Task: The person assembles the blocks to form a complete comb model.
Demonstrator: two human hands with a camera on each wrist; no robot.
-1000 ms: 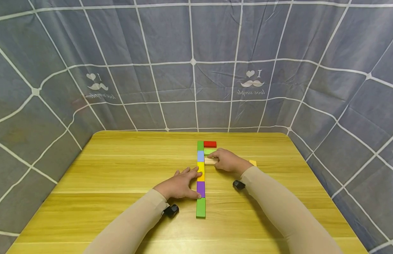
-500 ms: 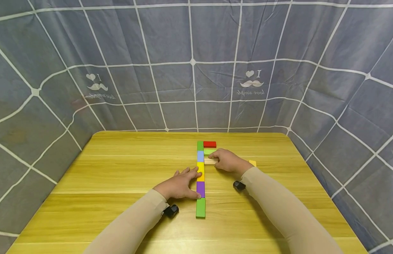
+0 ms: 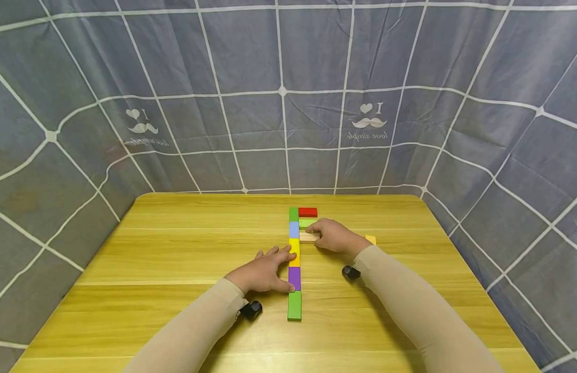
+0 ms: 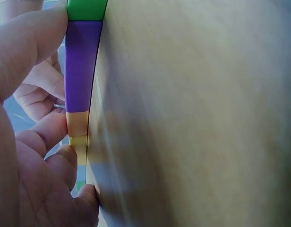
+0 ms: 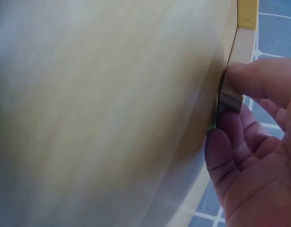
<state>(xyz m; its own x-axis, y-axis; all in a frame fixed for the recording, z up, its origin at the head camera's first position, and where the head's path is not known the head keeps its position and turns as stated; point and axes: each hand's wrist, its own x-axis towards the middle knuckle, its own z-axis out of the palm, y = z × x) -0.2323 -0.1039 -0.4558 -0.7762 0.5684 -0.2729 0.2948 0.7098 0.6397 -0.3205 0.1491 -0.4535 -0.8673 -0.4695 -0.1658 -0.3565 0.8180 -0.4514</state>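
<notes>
A straight column of flat blocks runs away from me: a green block (image 3: 295, 305) nearest, then a purple block (image 3: 294, 275), a yellow stretch (image 3: 294, 243), a light blue block (image 3: 294, 229) and another green block (image 3: 294, 214). My left hand (image 3: 264, 271) rests along the column's left side, fingers spread, thumb at the purple block's near end. On the right side my right hand (image 3: 337, 237) pinches a plain wooden block (image 3: 308, 237), which lies crosswise against the column. In the right wrist view the thumb presses that block's side; part of it is covered.
Beyond the wooden block lie a lime green block (image 3: 308, 223) and a red block (image 3: 308, 212), both crosswise to the column. A yellow block (image 3: 371, 239) shows partly behind the right wrist. A grey checked curtain (image 3: 251, 114) surrounds the wooden table (image 3: 176, 259).
</notes>
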